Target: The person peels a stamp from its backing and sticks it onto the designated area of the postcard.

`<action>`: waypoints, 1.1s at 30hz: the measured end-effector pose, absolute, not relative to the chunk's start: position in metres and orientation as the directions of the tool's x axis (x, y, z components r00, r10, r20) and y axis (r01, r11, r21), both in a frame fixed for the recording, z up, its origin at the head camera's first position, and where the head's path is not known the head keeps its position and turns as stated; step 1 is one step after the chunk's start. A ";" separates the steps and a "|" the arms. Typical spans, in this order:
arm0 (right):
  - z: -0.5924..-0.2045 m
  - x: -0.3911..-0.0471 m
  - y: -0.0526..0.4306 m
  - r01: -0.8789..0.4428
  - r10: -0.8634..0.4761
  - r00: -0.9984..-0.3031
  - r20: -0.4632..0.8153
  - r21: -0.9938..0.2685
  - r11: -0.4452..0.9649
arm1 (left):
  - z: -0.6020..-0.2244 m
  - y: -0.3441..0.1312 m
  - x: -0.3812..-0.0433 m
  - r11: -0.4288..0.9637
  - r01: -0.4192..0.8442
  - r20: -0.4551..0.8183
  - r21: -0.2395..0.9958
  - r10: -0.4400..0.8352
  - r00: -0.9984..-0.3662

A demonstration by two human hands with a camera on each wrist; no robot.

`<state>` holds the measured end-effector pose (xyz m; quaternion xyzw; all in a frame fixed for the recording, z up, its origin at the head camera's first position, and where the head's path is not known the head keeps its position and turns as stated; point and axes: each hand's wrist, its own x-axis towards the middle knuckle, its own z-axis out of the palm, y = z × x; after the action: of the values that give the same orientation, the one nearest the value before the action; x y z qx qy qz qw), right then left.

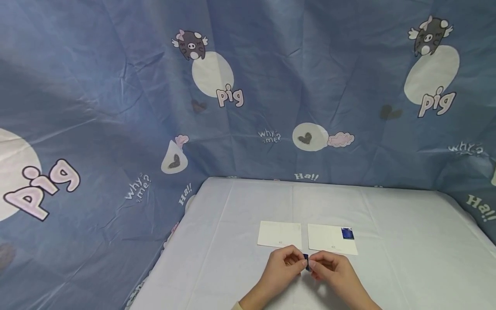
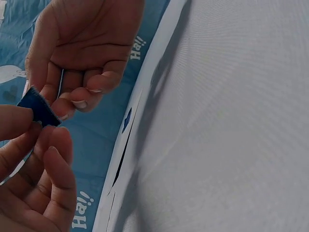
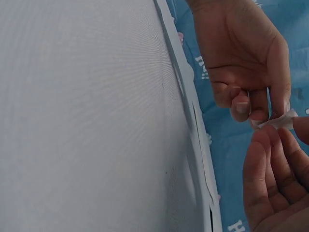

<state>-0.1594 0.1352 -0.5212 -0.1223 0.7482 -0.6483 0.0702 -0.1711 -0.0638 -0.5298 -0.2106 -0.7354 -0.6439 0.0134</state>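
My left hand and right hand meet just in front of two white envelopes, both pinching a small dark blue stamp between thumb and fingertips. In the left wrist view the stamp shows its blue face, tilted in the fingers. The right wrist view gives its pale reverse side, slightly bent. Fingertips cover part of it. The left envelope has a faint small mark near its lower edge. On the right envelope a blue stamp sits in the upper right corner.
A white cloth covers the table, with faint creases. Behind and to the left hangs a blue curtain printed with pigs and lettering, reaching down to the table's edges.
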 end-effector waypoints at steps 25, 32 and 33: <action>-0.516 -0.153 0.129 -0.238 -0.118 -0.970 0.210 -0.919 0.315 | -0.531 -0.063 -0.171 -0.027 0.333 0.319 0.943 0.362 -0.876; -0.518 -0.155 0.128 -0.266 -0.110 -0.964 0.242 -0.905 0.332 | -0.532 -0.063 -0.172 -0.044 0.369 0.358 0.928 0.367 -0.858; -0.518 -0.155 0.128 -0.266 -0.109 -0.964 0.243 -0.905 0.333 | -0.532 -0.063 -0.172 -0.044 0.374 0.363 0.926 0.367 -0.856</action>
<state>-0.1549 0.1283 -0.5177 -0.1154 0.8133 -0.5661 -0.0693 -0.1721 -0.0629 -0.5325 -0.2681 -0.6912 -0.6711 0.0025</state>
